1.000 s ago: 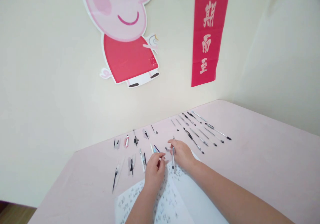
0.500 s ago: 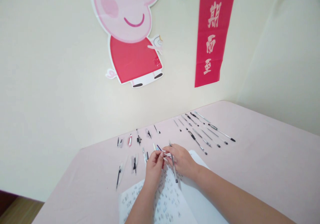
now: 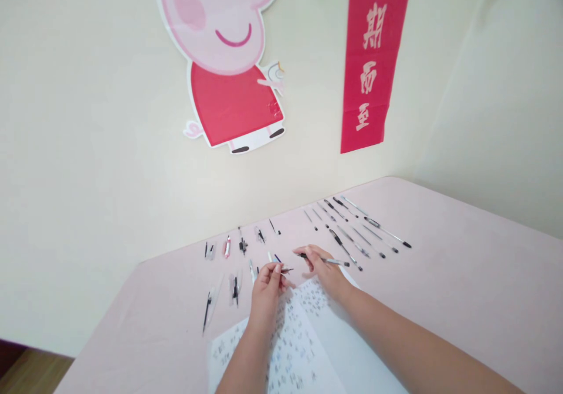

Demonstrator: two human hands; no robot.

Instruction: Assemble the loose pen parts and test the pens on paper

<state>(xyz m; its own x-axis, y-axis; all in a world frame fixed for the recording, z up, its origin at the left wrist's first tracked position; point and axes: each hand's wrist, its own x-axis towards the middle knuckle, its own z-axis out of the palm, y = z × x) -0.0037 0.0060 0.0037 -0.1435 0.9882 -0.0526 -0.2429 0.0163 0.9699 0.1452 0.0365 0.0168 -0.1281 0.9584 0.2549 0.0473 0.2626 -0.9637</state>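
A pen with a clear barrel and a dark grip lies across my right hand, held between closed fingers, its capped-looking dark end pointing right. My left hand pinches a small, thin pen part with a pointed dark tip, which sticks out toward the right hand. A gap separates the two hands. Below them lie sheets of paper covered in handwriting, partly hidden by my forearms. Just behind the left hand, a few slim pen pieces rest on the cloth.
Pens and refills lie in slanted rows at the right back of the pink-covered table. Caps, barrels and other pen parts form small groups at left, with a red-and-white pen piece among them. A wall stands behind.
My hands have moved apart. The pen in my right hand has swung from nearly upright in view to nearly level, and the pointed part in my left fingers now shows.
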